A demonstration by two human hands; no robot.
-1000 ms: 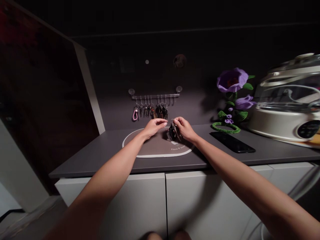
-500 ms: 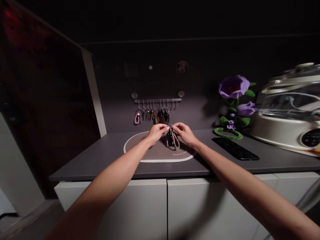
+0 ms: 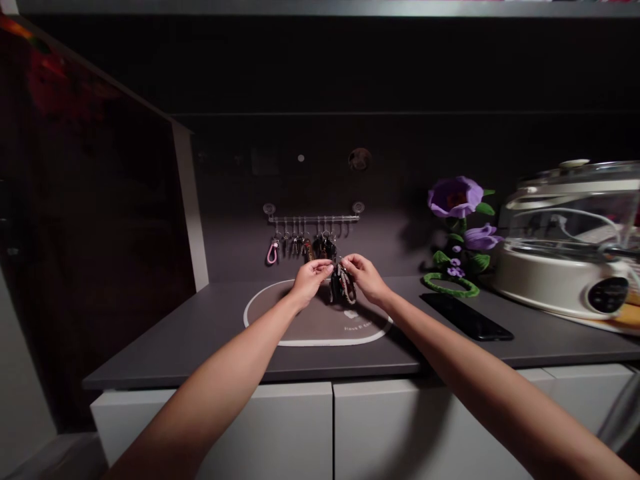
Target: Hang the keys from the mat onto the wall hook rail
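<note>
A bunch of keys (image 3: 335, 287) with a braided loop strap (image 3: 349, 288) hangs between my two hands, above an oval mat. My right hand (image 3: 366, 276) is closed in a pinch at the top of the bunch, by its ring. Opposite it, my left hand (image 3: 311, 281) is also closed, thumb and forefinger pinched at the bunch's left side; the exact part between these fingertips is too small to make out. Just behind my hands, a clear hook rail (image 3: 315, 219) on the wall carries several key sets, one with a pink loop (image 3: 272, 252).
The brown mat (image 3: 300, 327) with a white rim lies on the dark counter (image 3: 200, 333). To the right are a black phone (image 3: 467, 317), a purple flower ornament (image 3: 456, 199) with a green ring base, and a cream appliance (image 3: 545, 280) with a transparent cover. White cabinet doors (image 3: 280, 427) are below.
The camera view has tilted up, so the scene sits lower. Both hands stay pinched at the key bunch, and the strap has turned a little.
</note>
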